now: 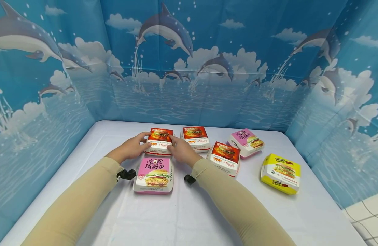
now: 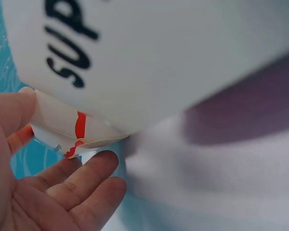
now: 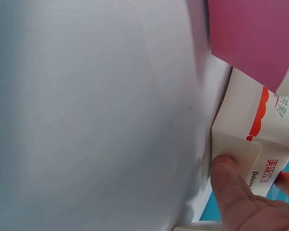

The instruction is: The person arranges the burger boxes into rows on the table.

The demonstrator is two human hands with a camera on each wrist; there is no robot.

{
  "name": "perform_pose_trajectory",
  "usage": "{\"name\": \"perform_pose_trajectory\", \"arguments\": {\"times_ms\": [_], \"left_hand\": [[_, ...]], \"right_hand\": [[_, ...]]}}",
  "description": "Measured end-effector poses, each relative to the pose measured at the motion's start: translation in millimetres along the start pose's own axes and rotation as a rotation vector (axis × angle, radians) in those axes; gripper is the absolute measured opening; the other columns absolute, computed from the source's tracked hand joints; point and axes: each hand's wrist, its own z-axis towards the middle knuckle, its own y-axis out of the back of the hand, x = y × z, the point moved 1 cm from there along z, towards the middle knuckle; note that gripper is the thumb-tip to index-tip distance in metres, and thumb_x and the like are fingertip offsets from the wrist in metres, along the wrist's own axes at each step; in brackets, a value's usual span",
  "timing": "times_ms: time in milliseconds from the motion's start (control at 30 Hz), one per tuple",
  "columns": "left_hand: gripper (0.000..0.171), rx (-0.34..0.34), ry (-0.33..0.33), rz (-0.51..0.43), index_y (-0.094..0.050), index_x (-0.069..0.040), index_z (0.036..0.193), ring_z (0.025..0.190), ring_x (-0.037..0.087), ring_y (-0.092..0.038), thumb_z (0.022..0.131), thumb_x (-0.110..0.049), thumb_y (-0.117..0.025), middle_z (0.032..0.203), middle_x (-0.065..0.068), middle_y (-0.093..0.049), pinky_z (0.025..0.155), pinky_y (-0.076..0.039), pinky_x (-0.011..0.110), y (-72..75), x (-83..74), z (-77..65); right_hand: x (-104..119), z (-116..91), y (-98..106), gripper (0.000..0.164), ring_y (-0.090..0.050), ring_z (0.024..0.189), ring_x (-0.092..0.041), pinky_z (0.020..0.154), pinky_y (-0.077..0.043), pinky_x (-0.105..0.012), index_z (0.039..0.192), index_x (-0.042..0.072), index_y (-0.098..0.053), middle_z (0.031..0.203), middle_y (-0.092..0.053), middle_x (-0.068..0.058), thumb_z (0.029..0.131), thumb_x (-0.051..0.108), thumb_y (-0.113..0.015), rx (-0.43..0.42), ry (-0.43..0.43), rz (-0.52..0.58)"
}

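Wht tbl (image 1: 158,222): L grip (image 1: 131,147) & R grip (image 1: 183,150) both pinching L-most red/wht box (image 1: 159,139), just behind pink box (image 1: 154,172).

Burger boxes (image 1: 159,138): paperboard, smooth, low gloss. Table cover (image 1: 124,222): cloth, matt. Backdrop (image 1: 189,102): smooth sheeting, slight sheen. Sleeves (image 1: 75,201): cloth, matt. Wrist units (image 1: 127,174): plastic-like.

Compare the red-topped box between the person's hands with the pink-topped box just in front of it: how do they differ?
The left hand and right hand hold the red-topped box; neither touches the pink-topped box.
The pink-topped box sits nearer the head camera, the red-topped box beyond it.
The pink-topped box bears large dark lettering, the red-topped box smaller print.
Both show a printed burger on top.
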Motion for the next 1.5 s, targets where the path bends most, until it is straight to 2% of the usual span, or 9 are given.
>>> {"name": "perform_pose_trajectory", "arguments": {"times_ms": [200,333,467,567,633,767,967,1267,1500], "left_hand": [[0.069,0.017,0.0,0.0,-0.018,-0.031,0.169,0.154,0.047,-0.034,0.11,-0.053,-0.046,0.166,0.02,-0.041,0.121,-0.031,0.068,0.7,-0.1,1.1],[0.075,0.027,0.0,0.013,-0.015,-0.031,0.17,0.154,0.049,-0.032,0.108,-0.06,-0.044,0.168,0.021,-0.036,0.121,-0.031,0.069,5.3,1.5,-0.7],[0.078,0.014,-0.011,0.029,-0.014,-0.025,0.171,0.153,0.051,-0.033,0.108,-0.061,-0.043,0.169,0.024,-0.032,0.119,-0.033,0.07,13.1,-1.4,-6.6],[0.078,-0.024,-0.021,0.045,-0.014,-0.02,0.17,0.152,0.051,-0.035,0.109,-0.057,-0.044,0.169,0.026,-0.03,0.118,-0.035,0.07,19.0,-8.6,-12.1],[0.076,-0.056,-0.023,0.05,-0.015,-0.019,0.17,0.152,0.05,-0.035,0.11,-0.053,-0.045,0.17,0.025,-0.03,0.117,-0.036,0.069,22.3,-14.6,-15.3],[0.076,-0.092,-0.038,0.046,-0.017,-0.018,0.17,0.154,0.047,-0.035,0.11,-0.052,-0.047,0.17,0.023,-0.029,0.117,-0.037,0.069,25.7,-29.5,-22.0],[0.077,-0.101,-0.096,0.021,-0.018,-0.019,0.17,0.156,0.044,-0.033,0.108,-0.054,-0.049,0.171,0.02,-0.03,0.119,-0.036,0.068,21.1,-56.4,-33.2],[0.075,-0.079,-0.178,-0.028,-0.023,-0.021,0.168,0.155,0.04,-0.036,0.107,-0.053,-0.053,0.169,0.015,-0.036,0.121,-0.034,0.066,0.4,-91.0,-36.5],[0.078,-0.057,-0.176,-0.041,-0.024,-0.023,0.168,0.154,0.037,-0.04,0.105,-0.058,-0.054,0.17,0.011,-0.035,0.121,-0.035,0.064,-13.0,-112.5,-32.6]], "right_hand": [[-0.3,-5.5,4.0,0.066,-0.036,0.053,-0.013,0.058,-0.043,-0.032,0.169,0.029,-0.025,0.166,-0.046,-0.007,0.111,0.039,-0.054,-0.007,0.001,0.013],[2.4,-12.5,10.0,0.065,-0.044,0.061,-0.017,0.062,-0.048,-0.035,0.168,0.029,-0.026,0.163,-0.049,-0.009,0.11,0.04,-0.054,-0.021,0.01,-0.009],[6.5,-23.5,19.4,0.064,-0.067,0.1,-0.023,0.088,-0.057,-0.043,0.168,0.027,-0.031,0.16,-0.053,-0.011,0.11,0.039,-0.055,-0.056,0.037,-0.045],[8.5,-33.0,27.5,0.063,-0.062,0.133,-0.028,0.104,-0.054,-0.049,0.167,0.025,-0.032,0.163,-0.049,-0.01,0.11,0.038,-0.055,-0.07,0.055,-0.051],[9.1,-39.6,33.7,0.063,-0.059,0.138,-0.03,0.106,-0.054,-0.051,0.167,0.027,-0.031,0.164,-0.048,-0.01,0.11,0.039,-0.056,-0.071,0.053,-0.05],[7.9,-52.5,47.7,0.063,-0.068,0.123,-0.029,0.098,-0.057,-0.049,0.166,0.03,-0.033,0.155,-0.058,-0.012,0.109,0.041,-0.057,-0.09,0.053,-0.056],[-1.7,-69.5,71.0,0.062,-0.066,0.119,-0.027,0.097,-0.057,-0.047,0.164,0.034,-0.037,0.152,-0.06,-0.009,0.108,0.04,-0.06,-0.128,0.029,-0.023],[-30.7,-87.9,102.3,0.059,-0.06,0.134,-0.03,0.108,-0.051,-0.052,0.165,0.029,-0.036,0.161,-0.051,-0.012,0.11,0.038,-0.056,-0.143,0.009,-0.027],[-48.5,-97.9,115.5,0.06,-0.063,0.124,-0.03,0.082,-0.054,-0.04,0.166,0.028,-0.034,0.153,-0.056,-0.017,0.11,0.041,-0.054,-0.145,-0.039,-0.062]]}}
